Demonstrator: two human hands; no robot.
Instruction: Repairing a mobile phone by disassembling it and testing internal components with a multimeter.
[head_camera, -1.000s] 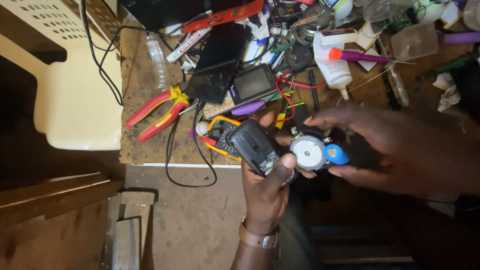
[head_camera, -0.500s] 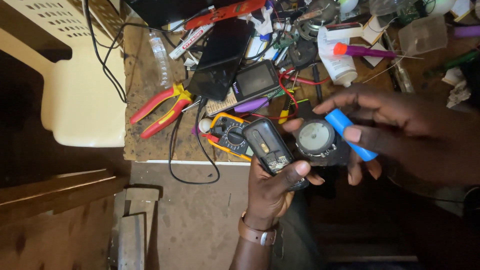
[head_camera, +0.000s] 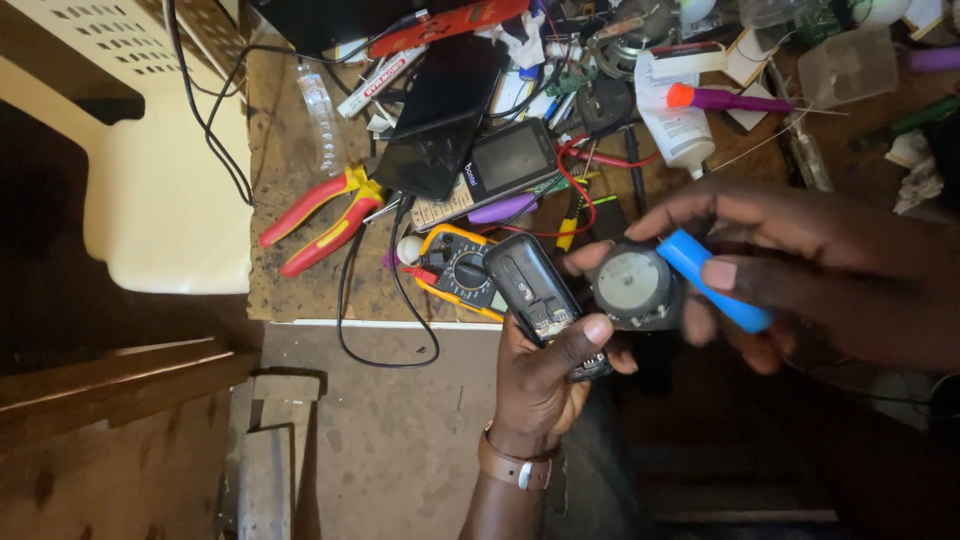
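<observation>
My left hand (head_camera: 545, 378) grips a small black phone (head_camera: 540, 297) with its back cover off, thumb laid across the lower end. A brown strap circles that wrist. My right hand (head_camera: 800, 270) comes in from the right and holds a blue cylinder-handled tool (head_camera: 712, 279) together with a round grey dial-faced part (head_camera: 634, 287), which sits just right of the phone. Both hands hover above the front edge of the worn workbench (head_camera: 290, 270).
A yellow multimeter (head_camera: 456, 270) lies just behind the phone. Red-and-yellow pliers (head_camera: 322, 217), a black phone (head_camera: 447, 116), a small screen phone (head_camera: 510, 160), a white bottle (head_camera: 677, 120) and tangled wires crowd the bench. A cream plastic chair (head_camera: 160, 190) stands left; wooden planks (head_camera: 120, 420) lie below.
The round part in my right hand has turned, its pale face now up beside the phone. The blue tool has swung out to the right. My left hand keeps the phone steady.
</observation>
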